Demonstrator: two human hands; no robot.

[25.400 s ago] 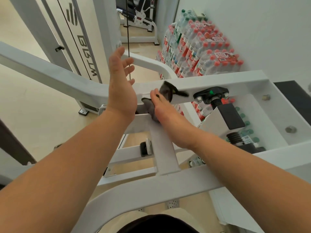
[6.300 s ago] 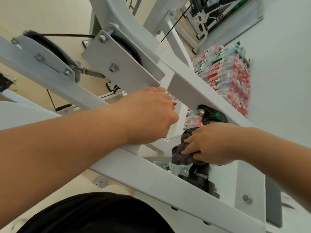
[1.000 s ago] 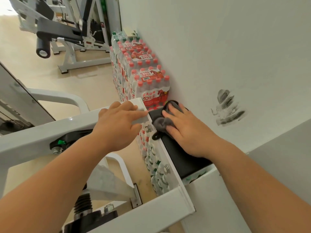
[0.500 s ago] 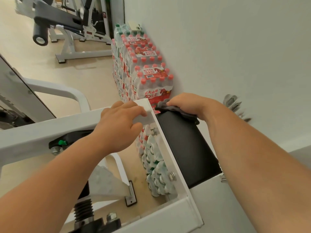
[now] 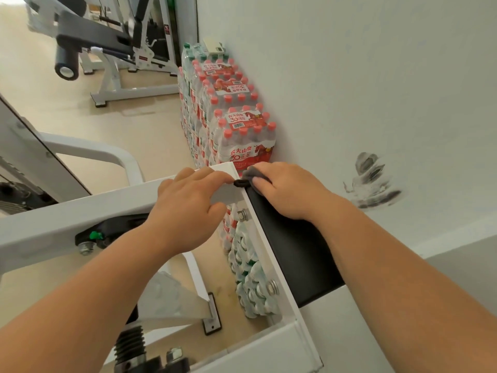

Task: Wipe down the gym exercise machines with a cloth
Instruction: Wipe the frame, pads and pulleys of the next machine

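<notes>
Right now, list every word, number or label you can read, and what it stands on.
"农夫山泉": red label, nearest shrink-wrapped pack of red-capped water bottles.
"30周年": same label, just below.
"30": red top label on a farther pack; rest blurred.
Red sticker on the far white exercise machine: too small to read.

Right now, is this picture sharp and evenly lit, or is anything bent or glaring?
Head view: soft, even light, no glare on the pad; left hand on the frame, right hand and cloth are sharp; the wide lens stretches both forearms and tilts the wall; the far bench looks slightly soft.
</notes>
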